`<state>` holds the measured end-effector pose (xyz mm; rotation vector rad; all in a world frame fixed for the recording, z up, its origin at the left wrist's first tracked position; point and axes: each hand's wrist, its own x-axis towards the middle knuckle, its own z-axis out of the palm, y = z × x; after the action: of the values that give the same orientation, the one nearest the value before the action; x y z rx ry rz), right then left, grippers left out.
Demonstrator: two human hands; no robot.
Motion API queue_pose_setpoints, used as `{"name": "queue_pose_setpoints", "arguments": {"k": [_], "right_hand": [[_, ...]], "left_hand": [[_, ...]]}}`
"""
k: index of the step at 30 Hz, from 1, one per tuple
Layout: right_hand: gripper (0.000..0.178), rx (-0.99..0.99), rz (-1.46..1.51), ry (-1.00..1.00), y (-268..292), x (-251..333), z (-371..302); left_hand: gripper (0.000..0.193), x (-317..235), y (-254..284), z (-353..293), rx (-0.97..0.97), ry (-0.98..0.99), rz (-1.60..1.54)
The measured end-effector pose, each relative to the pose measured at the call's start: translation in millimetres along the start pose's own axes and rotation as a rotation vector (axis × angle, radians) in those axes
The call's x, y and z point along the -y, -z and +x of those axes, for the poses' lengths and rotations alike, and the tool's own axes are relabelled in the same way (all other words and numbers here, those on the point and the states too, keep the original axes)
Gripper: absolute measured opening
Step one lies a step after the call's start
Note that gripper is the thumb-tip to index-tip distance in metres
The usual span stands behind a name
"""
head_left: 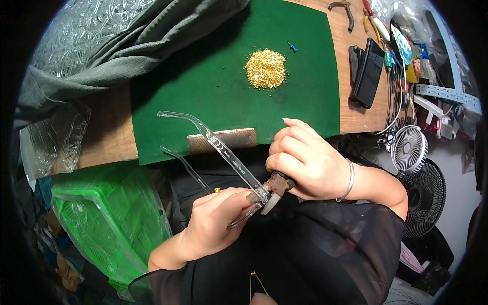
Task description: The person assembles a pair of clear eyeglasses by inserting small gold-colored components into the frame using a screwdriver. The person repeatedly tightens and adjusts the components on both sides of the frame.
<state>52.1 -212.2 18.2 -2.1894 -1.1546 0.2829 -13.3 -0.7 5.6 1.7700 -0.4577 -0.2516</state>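
Clear plastic eyeglasses [223,151] are held in front of me, temples stretched away toward the bench. My left hand [216,218] is closed on the front of the frame, near one hinge. My right hand [310,165] is wrapped round a hand tool [277,187] with a brown, worn head and a whitish pad, which looks like pliers; its handles are hidden in my palm. The tool's head meets the glasses at the hinge corner. Ahead, a heap of tiny gold-coloured metal pieces [265,68] lies on a green mat [193,96].
A rough-faced block [222,141] sits at the mat's near edge. A blue push pin [292,47] lies beyond the heap. Grey cloth [117,66] and clear glasses parts [91,30] fill the left; a green crate [112,218] stands below. Rightward are a black phone [368,73] and fans [409,148].
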Motion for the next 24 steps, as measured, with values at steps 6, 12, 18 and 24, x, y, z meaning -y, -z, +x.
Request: {"name": "queue_pose_setpoints", "arguments": {"k": [6, 12, 18, 24], "right_hand": [[0.031, 0.017, 0.129, 0.015, -8, -8, -1], [0.022, 0.038, -0.008, -0.062, -16, -6, -6], [0.024, 0.115, 0.135, -0.127, 3, -7, 0], [0.030, 0.007, 0.016, -0.351, -1, -34, 0]], "left_hand": [[0.031, 1, 0, 1, -0.028, -0.058, 0.098], [0.032, 2, -6, 0, -0.037, 0.046, 0.006], [0.028, -6, 0, 0, -0.009, 0.199, -0.223], [0.048, -26, 35, 7, 0.031, 0.528, -1.154]]}}
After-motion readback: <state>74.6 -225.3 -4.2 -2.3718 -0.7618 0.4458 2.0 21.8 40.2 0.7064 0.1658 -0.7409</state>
